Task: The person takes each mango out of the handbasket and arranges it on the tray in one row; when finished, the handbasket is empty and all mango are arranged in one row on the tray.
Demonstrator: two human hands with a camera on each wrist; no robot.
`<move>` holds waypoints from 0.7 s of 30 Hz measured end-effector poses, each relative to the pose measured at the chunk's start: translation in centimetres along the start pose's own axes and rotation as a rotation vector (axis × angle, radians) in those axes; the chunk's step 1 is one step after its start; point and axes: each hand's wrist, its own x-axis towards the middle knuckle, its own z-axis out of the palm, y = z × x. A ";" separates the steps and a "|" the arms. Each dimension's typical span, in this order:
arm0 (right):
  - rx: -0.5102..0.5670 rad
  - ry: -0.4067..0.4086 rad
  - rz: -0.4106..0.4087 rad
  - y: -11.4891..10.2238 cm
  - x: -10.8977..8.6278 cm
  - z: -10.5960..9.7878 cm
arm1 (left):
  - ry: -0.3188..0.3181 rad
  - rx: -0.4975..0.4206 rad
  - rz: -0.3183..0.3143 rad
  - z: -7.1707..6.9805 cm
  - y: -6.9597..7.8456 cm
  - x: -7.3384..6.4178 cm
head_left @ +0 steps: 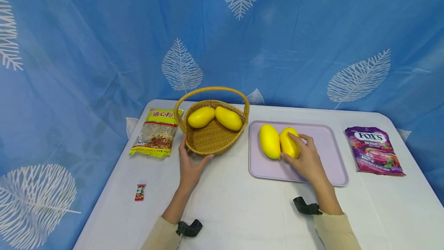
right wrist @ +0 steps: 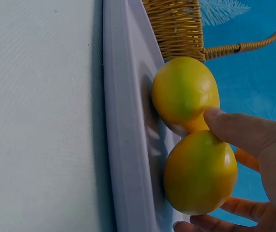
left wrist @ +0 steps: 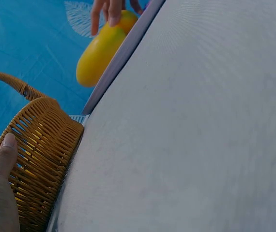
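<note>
Two yellow mangoes lie side by side on a lilac tray [head_left: 326, 157]. My right hand [head_left: 308, 161] holds the right mango [head_left: 288, 144], its thumb between the two fruits and its fingers on the far side. The left mango [head_left: 269, 141] touches the held one. My left hand [head_left: 190, 167] rests against the near left side of a wicker basket [head_left: 211, 138], thumb and fingers spread along the wall. In the left wrist view the thumb lies flat on the weave [left wrist: 41, 154]; the other fingers are hidden there. Inside the basket are two more mangoes [head_left: 229, 119].
A yellow pasta bag [head_left: 154, 132] lies left of the basket, and a small red wrapped candy [head_left: 140, 192] is nearer the front. Right of the tray lies a purple FOX'S candy bag [head_left: 374, 151]. The basket's tall handle [head_left: 211, 88] arches over it. A blue curtain hangs behind the white table.
</note>
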 end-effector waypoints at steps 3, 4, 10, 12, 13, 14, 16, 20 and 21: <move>-0.016 0.000 -0.004 0.0 -0.1 0.0 | 0.002 0.007 0.000 0.0 -0.1 0.0; -0.019 -0.001 -0.007 0.0 -0.1 0.0 | 0.001 0.006 0.001 0.0 -0.1 0.0; -0.029 -0.005 -0.034 0.2 -0.2 -0.2 | -0.004 0.004 0.004 0.0 -0.1 0.0; -0.038 -0.003 -0.044 0.3 -0.3 -0.3 | -0.005 0.004 0.000 0.1 -0.1 0.0; -0.043 -0.001 -0.049 0.3 -0.4 -0.3 | -0.005 0.004 -0.003 0.0 -0.1 0.0; -0.048 0.002 -0.053 0.3 -0.4 -0.3 | -0.004 0.006 -0.006 0.0 -0.1 0.0; -0.063 0.021 -0.055 0.2 -0.5 -0.4 | -0.007 0.001 -0.013 0.0 -0.2 0.0; -0.076 0.090 -0.076 -0.6 -0.6 -0.8 | -0.009 0.000 -0.017 0.0 -0.2 0.0; -0.069 0.106 -0.092 -0.9 -0.5 -0.9 | -0.009 0.000 -0.018 0.0 -0.2 0.1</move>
